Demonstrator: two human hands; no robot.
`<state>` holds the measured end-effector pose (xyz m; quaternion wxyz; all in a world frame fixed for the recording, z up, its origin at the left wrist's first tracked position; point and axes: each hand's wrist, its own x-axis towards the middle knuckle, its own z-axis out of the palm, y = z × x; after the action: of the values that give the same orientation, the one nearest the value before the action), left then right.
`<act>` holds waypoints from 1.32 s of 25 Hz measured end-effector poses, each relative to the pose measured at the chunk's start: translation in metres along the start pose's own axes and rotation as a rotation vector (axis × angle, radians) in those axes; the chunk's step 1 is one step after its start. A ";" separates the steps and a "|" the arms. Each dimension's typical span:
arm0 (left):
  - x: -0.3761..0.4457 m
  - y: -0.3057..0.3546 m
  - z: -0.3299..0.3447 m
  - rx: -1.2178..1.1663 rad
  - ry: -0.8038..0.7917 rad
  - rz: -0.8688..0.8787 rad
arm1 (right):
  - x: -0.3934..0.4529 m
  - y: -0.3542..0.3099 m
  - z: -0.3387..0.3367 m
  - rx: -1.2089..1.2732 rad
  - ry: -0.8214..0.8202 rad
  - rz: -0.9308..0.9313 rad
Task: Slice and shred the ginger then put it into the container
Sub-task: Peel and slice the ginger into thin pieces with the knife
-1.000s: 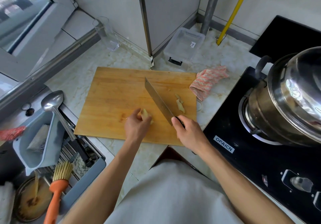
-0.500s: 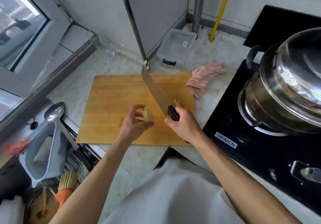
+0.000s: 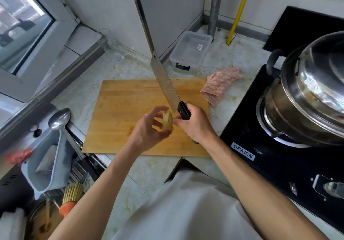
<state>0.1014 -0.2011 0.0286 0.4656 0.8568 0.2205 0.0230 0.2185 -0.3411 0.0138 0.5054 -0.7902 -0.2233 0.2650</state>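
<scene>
Cutting board [image 3: 121, 113] is my landmark: wooden, flat on the marble counter [image 3: 149, 172], long side facing me. Right of the board, the black stove [image 3: 260, 165] carries a large steel pot [image 3: 307, 94] with a domed lid. Beyond the board's far edge, near the wall corner, sits the clear plastic container [image 3: 191, 49]; nothing visible inside it. Left of the board, a grey drain basket [image 3: 46, 172] with a steel ladle [image 3: 61, 120] lying across it. Off the board's far right corner, a pink patterned cloth [image 3: 221, 83], crumpled, just touching the board's edge. Cleaver [image 3: 163, 83] raised above the board, blade pointing away from me toward the wall, tip up. My right hand [image 3: 197, 126] is wrapped around its black handle, above the board's right half. My left hand [image 3: 149, 130] is lifted off the board just beside the right one, thumb and fingers pinching the ginger [image 3: 167, 120], a pale yellow piece held clear of the wood, close to the heel of the blade. Whether blade and ginger touch, I cannot tell.
</scene>
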 end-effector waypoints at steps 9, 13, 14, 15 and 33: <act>0.014 -0.005 0.011 -0.055 0.012 -0.104 | 0.013 0.008 -0.012 -0.188 0.026 -0.037; 0.021 -0.008 0.016 -0.304 0.033 -0.219 | 0.020 0.010 -0.022 -0.263 0.029 -0.008; 0.022 -0.008 0.017 -0.343 0.034 -0.234 | 0.023 0.011 -0.023 -0.285 0.029 -0.009; 0.023 -0.007 0.019 -0.371 0.035 -0.240 | 0.024 0.012 -0.023 -0.302 0.025 -0.013; 0.031 -0.015 0.029 -0.329 0.124 -0.324 | 0.032 0.010 -0.026 -0.370 -0.024 -0.051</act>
<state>0.1314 -0.2045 -0.0051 0.5821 0.7198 0.3764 0.0362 0.2607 -0.3429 0.0081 0.3554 -0.8605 -0.2944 0.2159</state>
